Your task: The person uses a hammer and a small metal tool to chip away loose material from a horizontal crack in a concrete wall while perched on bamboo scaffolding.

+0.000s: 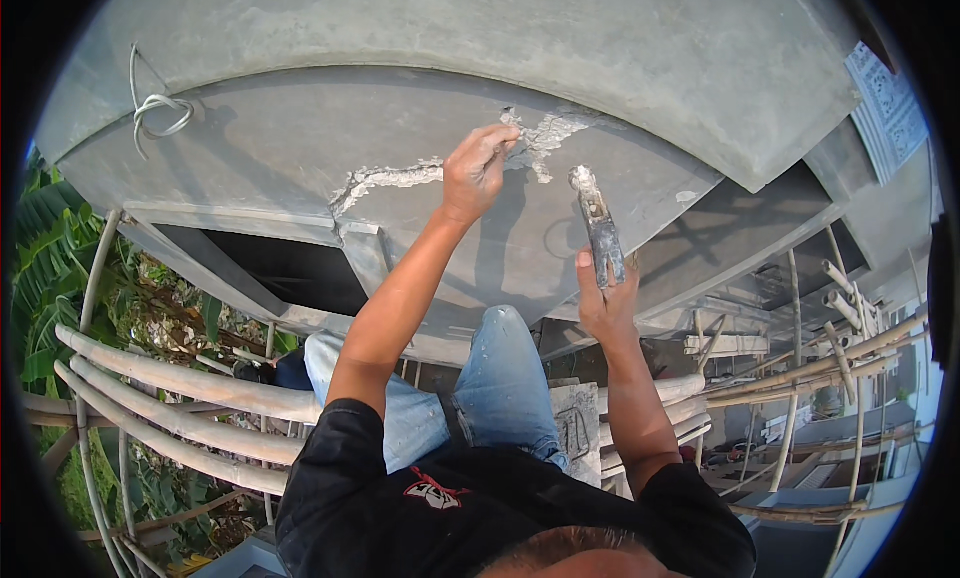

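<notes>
My left hand [473,173] is closed against the grey plastered wall [270,128], its fingertips pinched together beside a rough chipped patch [550,133]. Whatever those fingers hold is hidden by the hand. From there a broken, whitish groove [395,178] runs left and bends down toward the corner of a window opening. To the right, my right hand [608,308] grips a claw hammer [600,223]. The worn metal head points up toward the wall, its striking face dusted white; most of the handle is hidden.
Bamboo scaffold poles [190,368] cross at the left, with more scaffolding [800,378] at the right. A dark window opening [280,268] lies below the groove. A coiled pale cable [163,105] sticks out of the wall. Beside my knee is a dusty board [577,418].
</notes>
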Demonstrator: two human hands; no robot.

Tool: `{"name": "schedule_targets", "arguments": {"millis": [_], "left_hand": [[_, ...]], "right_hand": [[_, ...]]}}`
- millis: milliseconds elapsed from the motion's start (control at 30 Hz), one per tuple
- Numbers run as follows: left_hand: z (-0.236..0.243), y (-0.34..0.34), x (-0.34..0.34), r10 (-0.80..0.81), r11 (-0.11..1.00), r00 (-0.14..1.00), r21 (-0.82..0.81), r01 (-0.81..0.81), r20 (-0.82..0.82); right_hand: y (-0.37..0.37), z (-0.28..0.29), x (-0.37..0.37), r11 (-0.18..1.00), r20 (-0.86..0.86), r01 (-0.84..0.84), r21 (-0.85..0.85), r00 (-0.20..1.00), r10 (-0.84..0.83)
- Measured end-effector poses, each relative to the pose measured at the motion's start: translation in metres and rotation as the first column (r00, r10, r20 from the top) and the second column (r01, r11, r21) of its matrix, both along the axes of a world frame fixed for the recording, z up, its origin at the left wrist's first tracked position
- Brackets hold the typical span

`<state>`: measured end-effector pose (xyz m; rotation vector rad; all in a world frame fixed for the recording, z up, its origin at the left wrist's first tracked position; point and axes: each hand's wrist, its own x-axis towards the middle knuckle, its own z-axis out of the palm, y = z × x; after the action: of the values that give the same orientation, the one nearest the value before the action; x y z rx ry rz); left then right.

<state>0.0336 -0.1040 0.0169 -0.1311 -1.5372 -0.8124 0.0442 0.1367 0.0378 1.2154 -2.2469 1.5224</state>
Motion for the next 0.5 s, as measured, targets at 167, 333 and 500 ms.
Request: {"name": "schedule_targets", "arguments": {"millis": [167,333,500], "left_hand": [[-0.011,-0.001,-0.002,0.133,0.954,0.991,-0.268,-0.134,-0.021],[-0.013,0.000,-0.001,0.223,0.861,0.975,-0.465,-0.206,-0.020],[-0.018,0.002,0.002,0.226,0.825,0.973,-0.541,-0.167,0.046]], "right_hand": [[0.010,-0.019,-0.013,0.998,-0.185,0.031,0.046,0.983,-0.022],[0.010,-0.048,0.004,0.997,0.102,0.076,0.028,0.992,-0.079],[0.009,-0.070,0.016,0.989,0.370,0.121,-0.086,0.925,-0.081]]}}
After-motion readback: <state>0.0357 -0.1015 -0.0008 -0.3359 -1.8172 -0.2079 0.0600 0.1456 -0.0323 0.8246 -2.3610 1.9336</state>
